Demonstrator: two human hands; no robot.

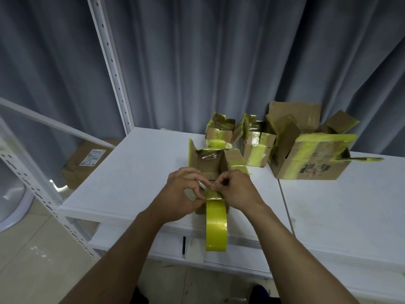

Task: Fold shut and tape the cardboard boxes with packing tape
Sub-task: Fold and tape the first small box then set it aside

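A small cardboard box (210, 163) with its flaps up and old yellow tape on them stands near the front edge of the white table (131, 172). Both hands are at its near side. My left hand (184, 194) curls its fingers round a thin white object (202, 185), whose nature I cannot tell. My right hand (236, 189) pinches the yellow tape at the box's top edge. A wide strip of yellow packing tape (216, 227) hangs from there down past the table's edge. The tape roll itself is hidden.
Three more taped cardboard boxes stand at the back: a small one (219, 132), a middle one (256, 148) and a large open one (311, 156). A white shelf post (111, 66) rises at the left, with a labelled parcel (87, 163) behind it. Grey curtains hang behind.
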